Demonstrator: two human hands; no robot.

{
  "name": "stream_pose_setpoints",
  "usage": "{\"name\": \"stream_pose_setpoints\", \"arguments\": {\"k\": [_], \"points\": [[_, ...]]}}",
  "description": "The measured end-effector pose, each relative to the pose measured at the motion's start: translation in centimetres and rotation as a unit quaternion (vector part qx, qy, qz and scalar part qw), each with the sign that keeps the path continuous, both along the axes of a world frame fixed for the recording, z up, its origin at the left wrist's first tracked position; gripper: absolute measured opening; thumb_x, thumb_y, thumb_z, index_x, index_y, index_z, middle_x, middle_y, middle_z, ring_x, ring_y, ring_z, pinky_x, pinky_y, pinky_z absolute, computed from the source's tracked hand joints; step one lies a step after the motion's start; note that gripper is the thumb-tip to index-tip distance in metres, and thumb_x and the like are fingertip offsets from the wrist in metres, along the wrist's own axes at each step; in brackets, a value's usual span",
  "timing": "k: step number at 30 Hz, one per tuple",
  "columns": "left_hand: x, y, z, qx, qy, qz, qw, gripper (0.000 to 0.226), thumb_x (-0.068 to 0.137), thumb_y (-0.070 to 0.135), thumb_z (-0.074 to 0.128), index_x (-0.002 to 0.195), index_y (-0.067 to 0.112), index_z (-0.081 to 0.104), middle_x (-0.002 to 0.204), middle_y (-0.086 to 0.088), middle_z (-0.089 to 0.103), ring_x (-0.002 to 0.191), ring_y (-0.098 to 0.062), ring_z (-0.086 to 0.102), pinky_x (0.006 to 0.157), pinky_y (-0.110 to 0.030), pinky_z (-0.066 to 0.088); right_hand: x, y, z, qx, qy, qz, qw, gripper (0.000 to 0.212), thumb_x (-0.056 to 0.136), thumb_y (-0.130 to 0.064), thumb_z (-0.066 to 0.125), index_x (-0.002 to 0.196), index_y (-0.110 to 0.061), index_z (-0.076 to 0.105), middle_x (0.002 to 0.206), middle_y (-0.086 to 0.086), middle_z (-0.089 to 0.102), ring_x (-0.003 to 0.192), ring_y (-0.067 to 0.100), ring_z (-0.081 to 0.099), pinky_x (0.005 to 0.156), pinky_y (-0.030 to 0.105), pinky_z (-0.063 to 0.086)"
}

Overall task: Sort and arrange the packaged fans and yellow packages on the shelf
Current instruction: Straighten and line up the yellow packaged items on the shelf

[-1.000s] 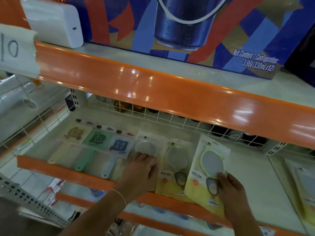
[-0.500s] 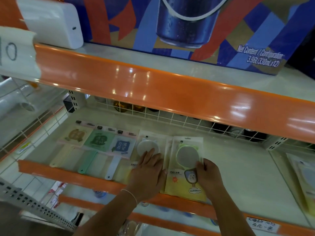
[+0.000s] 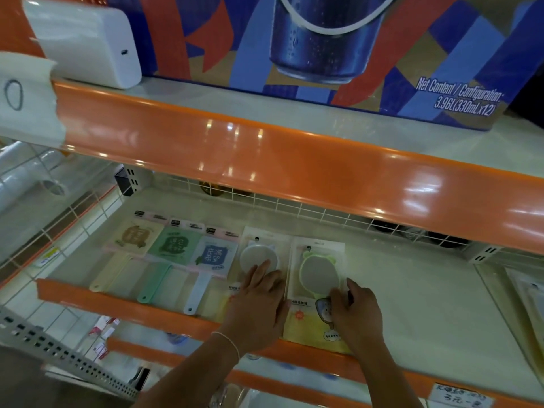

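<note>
Three packaged fans lie side by side on the left of the white shelf (image 3: pixel 412 290): a beige fan (image 3: pixel 134 237), a green fan (image 3: pixel 173 245) and a blue fan (image 3: pixel 213 256). To their right lie two yellow packages. My left hand (image 3: pixel 259 301) rests flat, fingers straight, on the yellow package with the white round item (image 3: pixel 259 245). My right hand (image 3: pixel 353 307) has its fingers curled on the right side of the yellow package with the green-rimmed item (image 3: pixel 316 269), which lies flat beside the first.
An orange rail (image 3: pixel 123 304) runs along the shelf's front edge and the orange edge of the upper shelf (image 3: pixel 294 172) overhangs. A wire grid (image 3: pixel 323 213) closes the back. More packages (image 3: pixel 530 301) lie at the far right. A large printed box (image 3: pixel 323 54) stands above.
My right hand brought the green-rimmed yellow package leftward and laid it flat beside the white one, over another yellow package. My left hand stayed on the white one.
</note>
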State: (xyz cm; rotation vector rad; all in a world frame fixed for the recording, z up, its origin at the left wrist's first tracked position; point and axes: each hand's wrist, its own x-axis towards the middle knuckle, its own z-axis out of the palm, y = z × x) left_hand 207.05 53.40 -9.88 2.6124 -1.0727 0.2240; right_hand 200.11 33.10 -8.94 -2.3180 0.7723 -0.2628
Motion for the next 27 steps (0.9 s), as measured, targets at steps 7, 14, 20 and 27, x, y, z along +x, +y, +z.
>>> {"name": "stream_pose_setpoints", "arguments": {"k": [7,14,20,27], "points": [[0.0,0.0,-0.3,0.002,-0.009,0.004,1.0,0.044,0.095,0.04,0.036,0.124,0.016,0.06,0.132,0.002,0.053,0.143,-0.025,0.028,0.117,-0.043,0.024,-0.7,0.8,0.1,-0.04,0.009,0.001,0.999,0.042,0.093,-0.037,0.055,0.13,-0.017,0.055,0.1,0.004,0.052,0.088,0.021,0.056,0.075,0.028,0.042],[-0.1,-0.1,-0.2,-0.008,-0.02,0.004,1.0,0.042,0.093,0.039,0.041,0.121,0.016,0.062,0.129,0.002,0.055,0.141,-0.025,0.031,0.115,-0.044,0.028,-0.6,0.9,0.1,-0.044,0.007,0.003,0.999,0.047,0.091,-0.042,0.054,0.131,-0.017,0.055,0.102,0.004,0.049,0.09,0.021,0.056,0.078,0.03,0.047],[-0.1,-0.1,-0.1,-0.004,-0.015,0.005,1.0,0.041,0.094,0.038,0.04,0.12,0.016,0.062,0.129,0.002,0.055,0.141,-0.025,0.03,0.114,-0.045,0.03,-0.7,1.0,0.3,-0.047,0.003,0.014,0.999,0.049,0.093,-0.039,0.053,0.137,-0.017,0.05,0.104,0.005,0.048,0.093,0.024,0.056,0.079,0.031,0.047],[-0.2,-0.1,0.1,0.004,-0.013,0.008,1.0,0.041,0.095,0.039,0.037,0.119,0.017,0.062,0.129,0.002,0.055,0.141,-0.025,0.03,0.115,-0.046,0.03,-0.9,1.2,0.7,-0.047,0.0,0.016,0.999,0.045,0.094,-0.036,0.052,0.133,-0.014,0.053,0.102,0.001,0.042,0.092,0.024,0.056,0.077,0.029,0.046]]}}
